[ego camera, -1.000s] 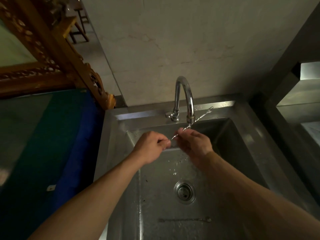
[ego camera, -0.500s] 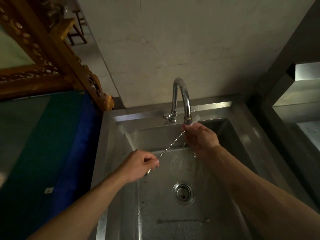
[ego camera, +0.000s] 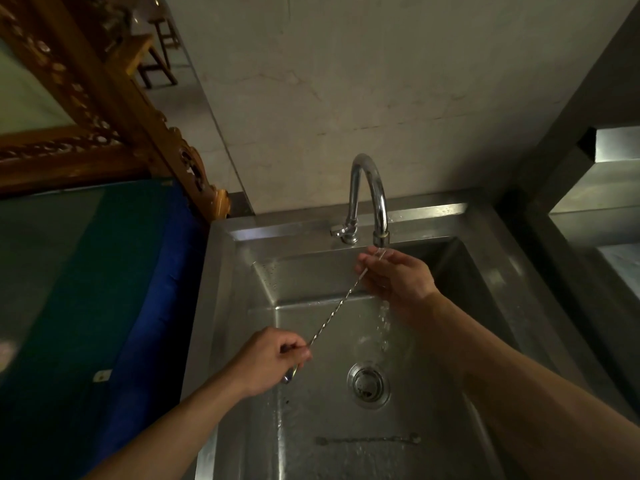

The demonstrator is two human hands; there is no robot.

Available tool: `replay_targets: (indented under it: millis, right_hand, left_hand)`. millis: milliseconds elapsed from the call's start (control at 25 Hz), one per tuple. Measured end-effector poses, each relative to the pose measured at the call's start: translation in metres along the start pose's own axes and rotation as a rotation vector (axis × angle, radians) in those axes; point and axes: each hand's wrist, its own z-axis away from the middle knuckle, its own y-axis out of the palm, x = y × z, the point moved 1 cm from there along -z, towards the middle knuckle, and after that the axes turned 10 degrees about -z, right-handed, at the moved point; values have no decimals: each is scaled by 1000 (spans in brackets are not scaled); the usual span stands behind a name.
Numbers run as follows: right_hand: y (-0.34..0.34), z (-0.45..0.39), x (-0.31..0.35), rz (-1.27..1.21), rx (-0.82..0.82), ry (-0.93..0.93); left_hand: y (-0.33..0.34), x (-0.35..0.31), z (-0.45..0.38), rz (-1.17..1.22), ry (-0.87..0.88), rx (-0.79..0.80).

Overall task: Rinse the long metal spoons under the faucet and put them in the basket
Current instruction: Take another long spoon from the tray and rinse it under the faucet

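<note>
Spanning both hands, spoon [ego camera: 341,302]: left grip [ego camera: 273,358] low, right grip [ego camera: 394,275] at faucet [ego camera: 369,199].

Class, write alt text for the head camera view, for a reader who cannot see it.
Two hands hold a long twisted metal spoon under a running faucet: left hand at one end, right hand at the spout. A second spoon lies in the steel sink.

spoon [ego camera: 337,306]: silver, twisted | sink [ego camera: 242,306]: steel-grey | cloth [ego camera: 138,271]: blue
</note>
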Motion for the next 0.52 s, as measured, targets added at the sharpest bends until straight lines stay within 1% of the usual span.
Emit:
replay_targets:
  millis: [120, 240, 320, 400, 520]
  right_hand:
    - [-2, 0, 2, 16, 19, -23]
    - [-6, -3, -1, 54, -67, -23]
    - [-12, -5, 4, 47, -81, -28]
    - [-16, -4, 8, 53, -32, -2]
    - [-19, 0, 9, 113, 61, 86]
  left_hand:
    - [1, 2, -1, -25, -6, -6]
    - [2, 0, -3, -34, -12, -1]
    - [0, -5, -8, -70, -5, -17]
    - [-4, -18, -21, -109, 30, -37]
    - [-8, -53, -54, -144, 109, -52]
